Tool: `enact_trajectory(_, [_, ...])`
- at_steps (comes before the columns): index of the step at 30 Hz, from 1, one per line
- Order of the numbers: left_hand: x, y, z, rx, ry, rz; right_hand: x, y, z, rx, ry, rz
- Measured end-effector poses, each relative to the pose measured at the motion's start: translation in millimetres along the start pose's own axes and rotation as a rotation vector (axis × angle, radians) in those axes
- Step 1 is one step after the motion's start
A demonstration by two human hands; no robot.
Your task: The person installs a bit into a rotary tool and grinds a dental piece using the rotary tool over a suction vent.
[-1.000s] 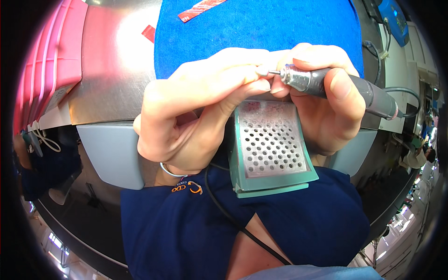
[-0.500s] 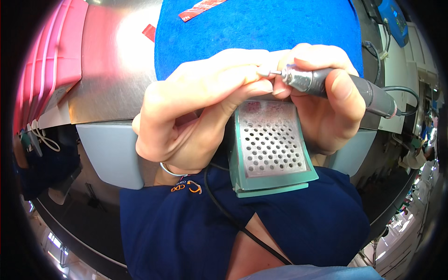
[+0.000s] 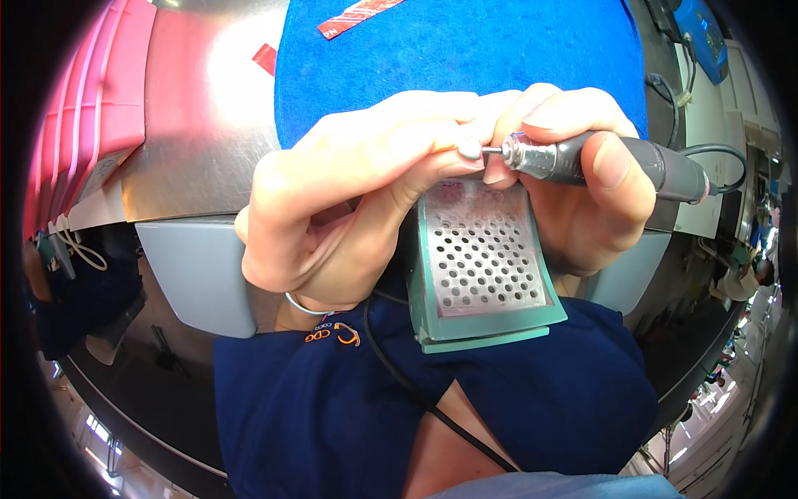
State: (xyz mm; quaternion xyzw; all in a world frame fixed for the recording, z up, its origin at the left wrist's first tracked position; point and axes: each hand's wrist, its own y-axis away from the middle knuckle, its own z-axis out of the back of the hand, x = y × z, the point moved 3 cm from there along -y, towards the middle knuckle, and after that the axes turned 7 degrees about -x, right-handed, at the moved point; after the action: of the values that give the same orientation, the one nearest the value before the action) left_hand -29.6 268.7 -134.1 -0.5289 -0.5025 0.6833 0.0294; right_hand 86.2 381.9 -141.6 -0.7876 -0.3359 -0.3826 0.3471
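Note:
My right hand (image 3: 582,183) is closed around a black rotary handpiece (image 3: 615,162), a pen-like grinder with a metal collar. Its thin shank points left and ends in a small rounded grey tip (image 3: 470,150) beside my left fingertips. The fingers of my left hand (image 3: 349,183) are pinched together there; whatever they hold is too small or hidden to make out. Both hands meet above a green-framed block with a perforated metal plate (image 3: 486,258), a dust intake by its look.
Beyond my hands a blue towel (image 3: 465,58) covers the metal bench (image 3: 195,158), with red-and-white strips (image 3: 357,17) on it. Pink trays (image 3: 100,108) stand at the left. Grey pads (image 3: 199,274) flank the perforated block. A black cable (image 3: 399,378) crosses my lap.
The handpiece has shifted slightly down and its tip now sits lower against my left fingertips. My right fingers have moved a little with it; the left hand is nearly still.

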Motion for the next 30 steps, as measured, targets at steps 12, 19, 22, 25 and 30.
enact_trajectory(12, [4.0, 8.3, 0.7, -0.093, -0.164, 0.08, 2.9, 1.5, -3.7, -0.135, 0.051, 0.004])
enact_trajectory(19, [2.8, 9.4, 2.8, -0.083, -0.13, 0.072, 5.3, 2.5, -5.2, -0.137, 0.146, -0.029])
enact_trajectory(22, [1.2, 8.4, 3.0, -0.06, -0.119, 0.062, 6.8, 3.0, -6.0, -0.141, 0.165, -0.038])
enact_trajectory(25, [1.4, 8.1, 4.2, -0.038, -0.155, 0.046, 5.5, 3.3, -4.8, -0.138, 0.142, -0.053])
enact_trajectory(30, [1.4, 6.1, 5.4, -0.019, -0.144, 0.044, 5.2, 2.6, -4.6, -0.124, 0.116, -0.037])
